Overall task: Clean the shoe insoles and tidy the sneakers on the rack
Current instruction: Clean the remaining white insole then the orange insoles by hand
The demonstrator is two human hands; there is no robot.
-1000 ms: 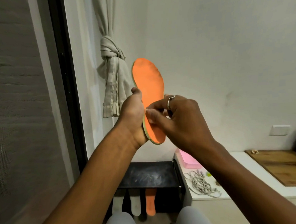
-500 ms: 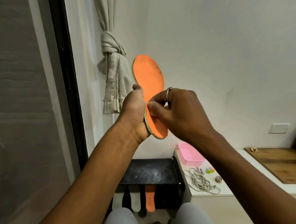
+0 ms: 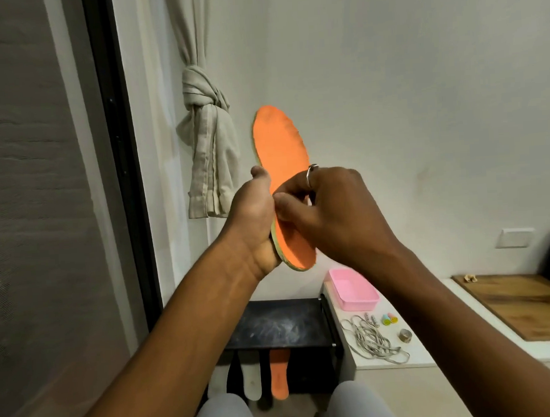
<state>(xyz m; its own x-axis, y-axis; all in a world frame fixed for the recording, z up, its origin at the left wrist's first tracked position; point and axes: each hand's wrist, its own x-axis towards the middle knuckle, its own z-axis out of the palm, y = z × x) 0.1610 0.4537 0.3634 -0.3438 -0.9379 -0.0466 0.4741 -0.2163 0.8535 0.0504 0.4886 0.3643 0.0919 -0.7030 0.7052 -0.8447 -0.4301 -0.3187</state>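
An orange insole (image 3: 281, 150) with a pale green edge stands upright in front of me, toe end up. My left hand (image 3: 256, 219) grips its heel half from the left side. My right hand (image 3: 328, 208), a ring on one finger, has its fingers curled against the orange face and pinches at something small there; what it pinches is hidden. Below, under the black rack top (image 3: 276, 324), a second orange insole (image 3: 279, 375) and two white insoles (image 3: 252, 380) lean upright.
A knotted beige curtain (image 3: 208, 141) hangs left of the insole beside a dark window frame. On the white ledge (image 3: 389, 362) at the right lie a pink tray (image 3: 352, 289), grey shoelaces (image 3: 372, 341) and small bits. A wooden board (image 3: 524, 302) lies further right.
Both hands and the insole sit lower in view as the head tilts up. The right fingers shifted slightly on the orange face; the grip is unchanged.
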